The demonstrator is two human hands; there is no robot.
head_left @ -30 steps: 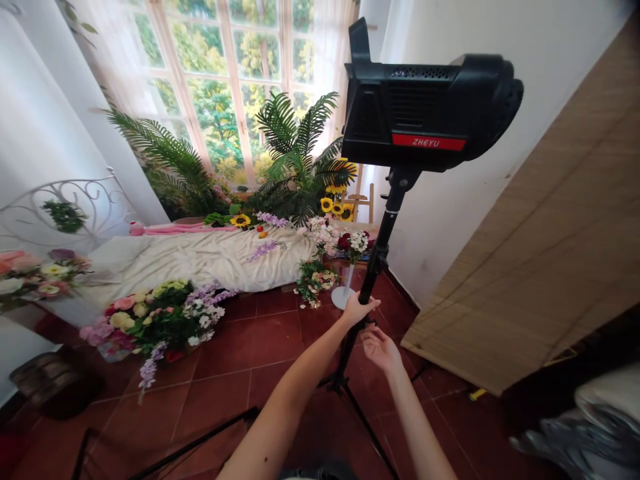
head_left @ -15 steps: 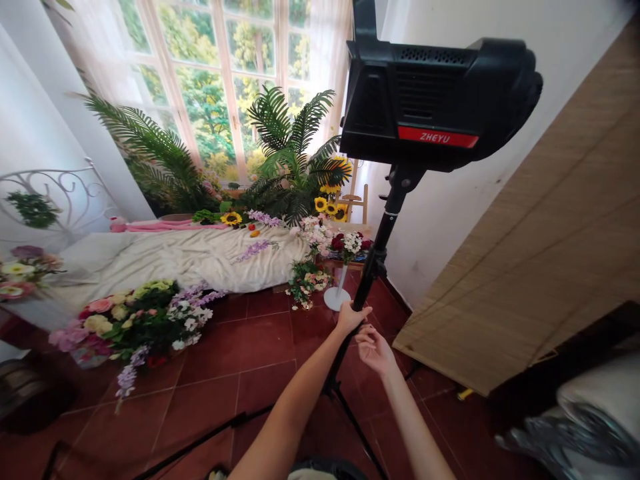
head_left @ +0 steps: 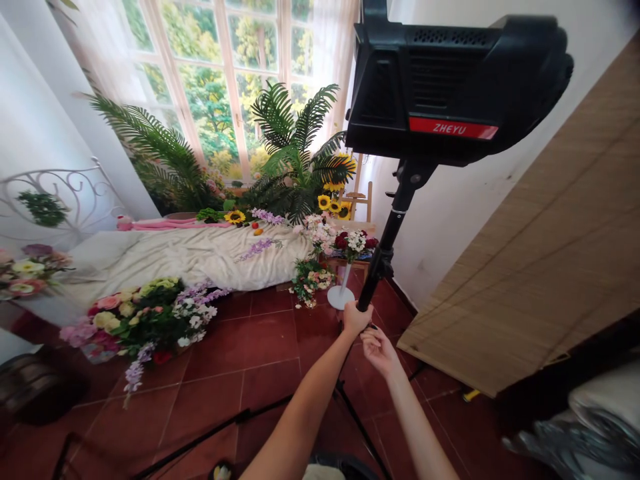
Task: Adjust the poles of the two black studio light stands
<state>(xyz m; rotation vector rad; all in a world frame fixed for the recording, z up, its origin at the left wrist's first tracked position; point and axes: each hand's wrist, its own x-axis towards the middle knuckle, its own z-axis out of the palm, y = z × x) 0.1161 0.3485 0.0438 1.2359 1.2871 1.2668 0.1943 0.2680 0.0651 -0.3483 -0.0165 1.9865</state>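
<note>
A black studio light (head_left: 440,93) with a red "ZHEYU" label sits on top of a black light stand (head_left: 376,270), which tilts to the right in view. My left hand (head_left: 357,319) is wrapped round the stand's pole. Just below and to its right, my right hand (head_left: 379,352) has its fingers curled at a small black knob (head_left: 373,327) on the stand, mostly covered by the fingertips. The stand's thin legs (head_left: 245,415) spread over the floor beneath my forearms.
Left of the stand is a bed with a cream cover (head_left: 220,257) and a large bouquet (head_left: 150,313) before it. A white round-based flower stand (head_left: 341,298) is close to the pole. A bamboo blind (head_left: 530,240) hangs at right, a silvery ornate object (head_left: 580,427) below.
The light stands slightly higher and farther right in view, and looks larger. Both hands have shifted a little right with the pole, the left still gripping it. The room has shifted slightly too.
</note>
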